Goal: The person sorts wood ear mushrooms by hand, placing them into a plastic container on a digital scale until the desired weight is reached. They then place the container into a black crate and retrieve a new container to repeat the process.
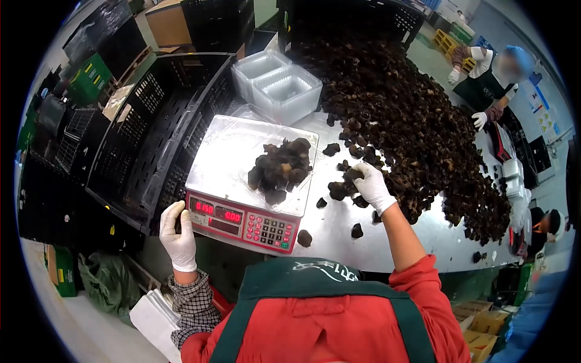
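My left hand (177, 236), in a white glove, is beside the left front corner of a red digital scale (266, 233). Its fingers curl loosely, with a gap to the thumb and nothing seen between them. A clear plastic tray (292, 192) holding a clump of dark mushroom pieces (279, 167) rests on the scale's plate (221, 151); the lit display reads 0.150. To the right of the scale, my gloved right hand (374, 189) pinches a dark mushroom piece (352, 175) above loose ones on the metal table (387, 245).
A large heap of dark mushrooms (411, 115) covers the table's right and back. Stacked clear trays (287, 91) stand behind the scale. On the left is a black crate (151, 133). Across the table a co-worker (493, 78) in white gloves stands near another scale (501, 142).
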Demonstrator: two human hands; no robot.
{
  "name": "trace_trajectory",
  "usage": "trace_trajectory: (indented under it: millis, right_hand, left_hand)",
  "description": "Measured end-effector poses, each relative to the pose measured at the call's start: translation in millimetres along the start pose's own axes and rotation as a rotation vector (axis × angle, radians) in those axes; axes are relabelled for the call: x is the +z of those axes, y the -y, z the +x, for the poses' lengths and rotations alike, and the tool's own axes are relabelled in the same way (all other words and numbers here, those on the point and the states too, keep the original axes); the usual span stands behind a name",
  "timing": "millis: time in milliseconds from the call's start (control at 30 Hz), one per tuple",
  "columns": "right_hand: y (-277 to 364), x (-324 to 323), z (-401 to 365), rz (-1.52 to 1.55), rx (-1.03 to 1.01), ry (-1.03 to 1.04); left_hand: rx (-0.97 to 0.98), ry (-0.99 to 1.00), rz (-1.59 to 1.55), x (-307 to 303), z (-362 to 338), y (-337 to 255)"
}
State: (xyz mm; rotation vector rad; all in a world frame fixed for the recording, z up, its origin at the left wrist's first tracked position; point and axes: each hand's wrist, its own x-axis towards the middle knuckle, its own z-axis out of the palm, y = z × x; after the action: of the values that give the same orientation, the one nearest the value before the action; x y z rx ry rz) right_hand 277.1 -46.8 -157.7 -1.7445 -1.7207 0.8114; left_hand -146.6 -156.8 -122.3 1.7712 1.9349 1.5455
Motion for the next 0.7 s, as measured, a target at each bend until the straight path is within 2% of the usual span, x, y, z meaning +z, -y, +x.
trace_trajectory:
  millis: [33,100,167,200,233,333,433,467,500,567,633,700]
  right_hand:
    - [19.3,-4.6,-0.3,0.158,0.034,0.017]
    - [66.4,-12.4,0.8,0.1,-0.127,0.022]
    - [91.9,7.1,17.8,0.173,-0.271,0.024]
    - [107.6,17.3,26.4,0.043,-0.388,0.005]
    - [123.2,26.9,34.5,-0.09,-0.505,-0.017]
    - [148.5,50.5,45.2,-0.45,-0.411,0.096]
    - [152.0,31.0,41.8,-0.124,-0.451,0.122]
    - [152.8,16.5,42.6,0.051,-0.38,0.124]
    - [146.6,3.3,45.9,0.082,-0.475,-0.008]
    - [121.9,-19.5,54.3,0.19,-0.3,-0.097]
    - [86.9,-33.6,59.1,0.018,-0.23,-0.115]
    - [66.5,-34.7,50.2,-0.153,-0.289,-0.077]
  left_hand:
    - [-0.006,-0.008,-0.008,2.3,0.3,0.6]
    - [-0.057,0.002,-0.108,14.1,2.1,-2.4]
    - [0.002,0.053,-0.101,28.3,7.2,-14.7]
    - [-0.009,0.063,-0.183,38.4,7.3,-13.0]
    - [0.072,0.074,-0.158,45.2,10.6,-14.5]
    - [0.19,0.106,-0.112,50.6,20.6,-31.3]
    - [0.15,0.061,-0.101,36.2,23.7,-11.4]
    - [0.04,0.04,-0.154,28.5,23.7,-9.3]
    - [-0.006,0.014,-0.115,19.7,23.7,1.5]
    - [-0.103,-0.068,-0.086,4.4,23.2,19.7]
    - [-0.137,-0.129,-0.071,-7.8,22.5,38.4]
    - [-0.141,-0.165,-0.009,-13.5,26.5,45.5]
